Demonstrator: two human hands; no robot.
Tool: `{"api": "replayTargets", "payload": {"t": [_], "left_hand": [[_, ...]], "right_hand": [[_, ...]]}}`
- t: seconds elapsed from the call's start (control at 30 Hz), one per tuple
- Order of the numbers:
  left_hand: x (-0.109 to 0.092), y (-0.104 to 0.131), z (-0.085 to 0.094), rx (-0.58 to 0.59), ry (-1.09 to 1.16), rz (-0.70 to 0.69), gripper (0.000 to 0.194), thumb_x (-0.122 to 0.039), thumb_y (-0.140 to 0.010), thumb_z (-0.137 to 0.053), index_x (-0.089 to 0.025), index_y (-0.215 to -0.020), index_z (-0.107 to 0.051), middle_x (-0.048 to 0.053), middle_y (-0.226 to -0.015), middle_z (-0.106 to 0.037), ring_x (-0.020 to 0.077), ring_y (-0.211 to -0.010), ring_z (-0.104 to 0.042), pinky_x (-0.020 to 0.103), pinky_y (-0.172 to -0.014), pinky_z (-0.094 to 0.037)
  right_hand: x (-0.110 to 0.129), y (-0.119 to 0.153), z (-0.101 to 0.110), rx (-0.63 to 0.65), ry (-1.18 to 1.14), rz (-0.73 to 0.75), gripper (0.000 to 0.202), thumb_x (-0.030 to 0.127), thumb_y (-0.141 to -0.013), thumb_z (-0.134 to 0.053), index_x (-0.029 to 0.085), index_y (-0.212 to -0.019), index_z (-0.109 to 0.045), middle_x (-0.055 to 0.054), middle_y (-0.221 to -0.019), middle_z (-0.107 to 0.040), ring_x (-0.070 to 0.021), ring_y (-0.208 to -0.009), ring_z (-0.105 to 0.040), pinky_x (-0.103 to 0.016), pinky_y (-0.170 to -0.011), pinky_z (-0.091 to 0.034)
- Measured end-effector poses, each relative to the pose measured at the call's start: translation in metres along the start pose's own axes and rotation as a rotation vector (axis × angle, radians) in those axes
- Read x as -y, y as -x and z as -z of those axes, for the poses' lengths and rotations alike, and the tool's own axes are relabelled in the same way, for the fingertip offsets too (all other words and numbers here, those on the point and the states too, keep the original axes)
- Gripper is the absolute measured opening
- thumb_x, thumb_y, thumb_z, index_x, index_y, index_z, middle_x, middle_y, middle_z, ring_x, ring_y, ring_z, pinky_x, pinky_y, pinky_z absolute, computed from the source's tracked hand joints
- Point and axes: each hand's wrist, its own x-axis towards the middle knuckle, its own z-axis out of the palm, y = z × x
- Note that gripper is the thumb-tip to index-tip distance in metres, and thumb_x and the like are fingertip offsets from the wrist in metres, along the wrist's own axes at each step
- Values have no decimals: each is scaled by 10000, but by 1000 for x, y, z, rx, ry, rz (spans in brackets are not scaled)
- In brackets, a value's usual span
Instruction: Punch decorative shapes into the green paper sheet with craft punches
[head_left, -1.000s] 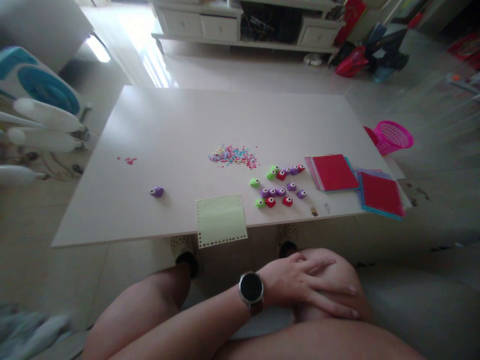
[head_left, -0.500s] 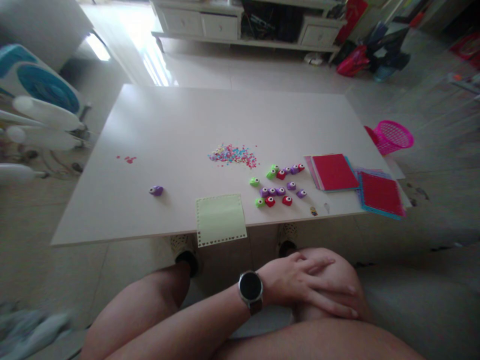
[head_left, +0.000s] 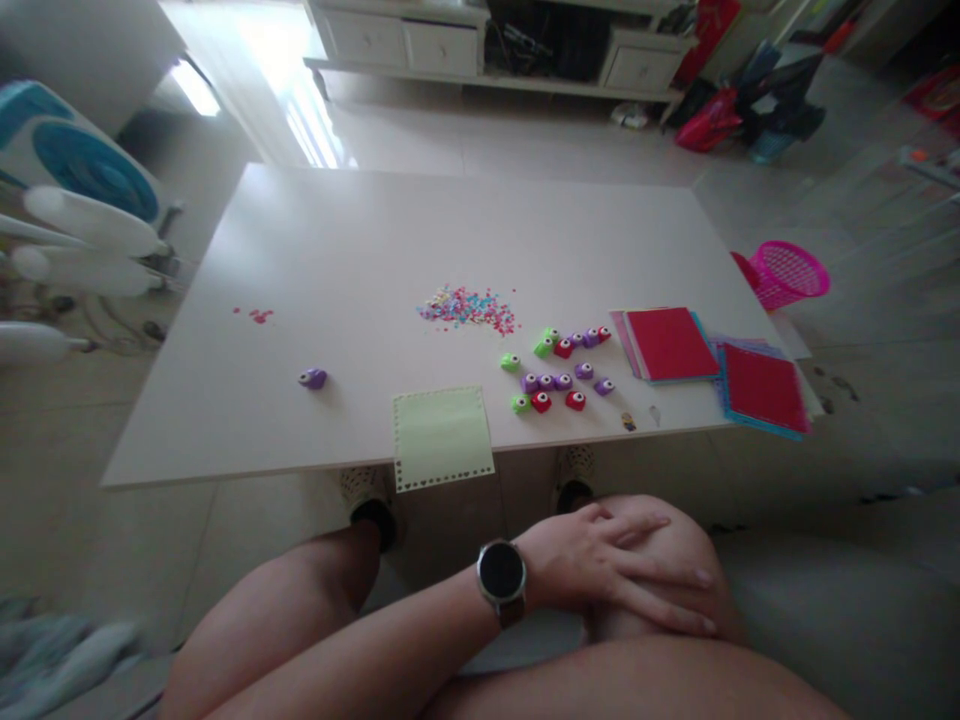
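Observation:
My left hand (head_left: 615, 572), with a round watch (head_left: 501, 570) on its wrist, lies across my right knee, fingers spread and holding nothing. My right hand is out of the picture. Nearest on the table (head_left: 360, 250) is a pale green sheet of paper (head_left: 441, 438) with small holes punched along its edges; its front part hangs over the table edge. To its right stand several green, red and purple craft punches (head_left: 546, 382) in loose rows. One purple craft punch (head_left: 313, 379) sits apart on the left.
Behind the green sheet lies a heap of coloured paper confetti (head_left: 471, 309), with a few red bits (head_left: 261, 317) at far left. Two stacks of coloured paper, a red-topped stack (head_left: 671, 344) and another stack (head_left: 763, 388), lie at right. A pink basket (head_left: 789, 275) stands beyond the table's right edge.

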Motion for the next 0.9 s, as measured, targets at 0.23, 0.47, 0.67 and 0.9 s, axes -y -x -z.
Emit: {"api": "replayTargets", "payload": {"t": [0.23, 0.47, 0.67, 0.9], "left_hand": [[0, -1, -2, -52, -47, -18, 641, -205, -1059, -386, -578, -1580, -406, -196, -1752, -257, 277, -1581, -375, 341, -994, -591], [2, -1, 0, -65, -69, -39, 672, -168, -1033, -417, -554, -1583, -415, -187, -1742, -294, 300, -1570, -394, 342, -963, -603], [1, 0, 1, -37, -70, -37, 646, -218, -1046, -425, -566, -1589, -390, -192, -1751, -266, 285, -1581, -376, 356, -997, -596], [2, -1, 3, -16, -77, -49, 649, -203, -1055, -396, -555, -1601, -384, -180, -1758, -255, 299, -1586, -370, 354, -983, -606]], "right_hand": [[-3, 0, -9, -61, -35, -12, 691, 506, -975, -649, 217, -1592, -539, -211, -1764, -166, -548, -1595, -178, -846, -1143, -322], [-2, 1, -21, -146, -95, -63, 762, 463, -950, -717, 180, -1619, -487, -224, -1776, -80, -559, -1608, -83, -846, -1188, -236], [-8, -5, -20, -76, -26, 1, 660, 460, -960, -701, 209, -1556, -573, -202, -1772, -128, -567, -1600, -125, -889, -1137, -248], [-11, -5, -16, -42, 8, 37, 606, 460, -952, -708, 227, -1506, -629, -183, -1767, -163, -587, -1586, -156, -901, -1108, -264]]}}
